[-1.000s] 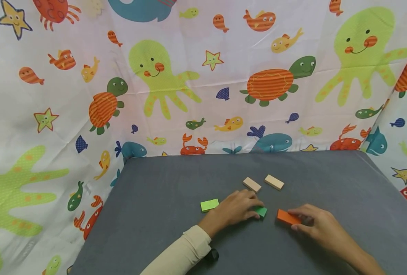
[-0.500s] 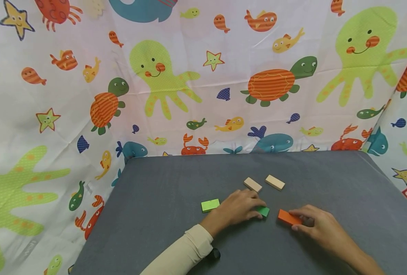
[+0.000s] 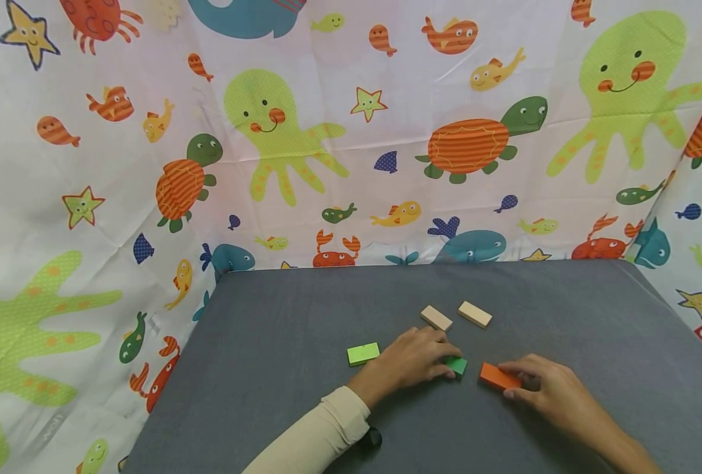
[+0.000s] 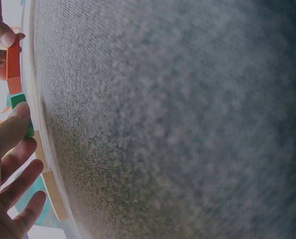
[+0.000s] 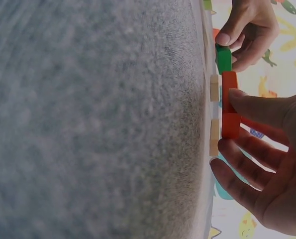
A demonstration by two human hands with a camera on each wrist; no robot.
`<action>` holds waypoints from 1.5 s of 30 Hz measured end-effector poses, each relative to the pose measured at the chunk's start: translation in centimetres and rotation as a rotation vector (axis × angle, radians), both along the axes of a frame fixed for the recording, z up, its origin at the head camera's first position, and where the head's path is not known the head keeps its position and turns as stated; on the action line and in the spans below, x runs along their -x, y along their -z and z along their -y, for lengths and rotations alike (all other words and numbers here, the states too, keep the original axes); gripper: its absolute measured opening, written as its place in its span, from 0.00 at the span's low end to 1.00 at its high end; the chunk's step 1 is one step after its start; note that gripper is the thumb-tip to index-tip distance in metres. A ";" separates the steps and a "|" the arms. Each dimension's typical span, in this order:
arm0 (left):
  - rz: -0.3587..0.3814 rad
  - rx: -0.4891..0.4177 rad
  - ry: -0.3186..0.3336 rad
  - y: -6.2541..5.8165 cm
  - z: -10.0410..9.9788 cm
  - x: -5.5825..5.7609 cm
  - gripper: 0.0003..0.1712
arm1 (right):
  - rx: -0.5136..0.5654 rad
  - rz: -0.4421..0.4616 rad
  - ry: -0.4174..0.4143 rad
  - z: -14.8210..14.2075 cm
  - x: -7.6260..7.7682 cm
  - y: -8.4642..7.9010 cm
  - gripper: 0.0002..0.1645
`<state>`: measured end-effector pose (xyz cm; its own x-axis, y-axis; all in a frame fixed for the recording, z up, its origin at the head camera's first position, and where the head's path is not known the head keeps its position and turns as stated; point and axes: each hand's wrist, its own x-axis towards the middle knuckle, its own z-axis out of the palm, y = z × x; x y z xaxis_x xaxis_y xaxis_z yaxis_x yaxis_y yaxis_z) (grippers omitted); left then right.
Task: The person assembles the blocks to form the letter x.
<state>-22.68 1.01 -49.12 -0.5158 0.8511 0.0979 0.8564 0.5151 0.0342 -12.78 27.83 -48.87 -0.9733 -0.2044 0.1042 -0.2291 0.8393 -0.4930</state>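
Note:
In the head view my left hand pinches a green block between thumb and fingers, covering much of it. To its right, my right hand pinches an orange block by its right end. A small gap of table parts the two blocks there. The left wrist view shows the thumb on the green block, with the orange block beyond it. Seen from the right wrist, the orange block lies under the thumb, and the remaining fingers are spread.
A lime green block lies left of my left hand. Two plain wooden blocks, the nearer one and the farther one, lie beyond the hands on the grey table. A printed curtain hangs behind the table.
My left hand has shifted slightly to the right with the green block, narrowing the gap to the orange one. The right hand has hardly moved.

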 end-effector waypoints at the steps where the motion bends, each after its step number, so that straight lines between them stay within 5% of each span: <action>1: 0.002 0.001 0.001 0.0 0.0 0.0 0.24 | -0.003 0.005 0.000 0.0 0.0 0.0 0.23; 45: 0.001 0.017 -0.009 -0.1 -0.6 0.2 0.23 | -0.019 0.175 0.039 1.7 1.6 -1.6 0.22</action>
<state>-22.86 1.56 -49.04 -0.5235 0.8480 0.0826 0.8518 0.5232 0.0261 -14.34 26.11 -47.23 -0.9835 -0.1663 -0.0708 -0.1082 0.8556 -0.5063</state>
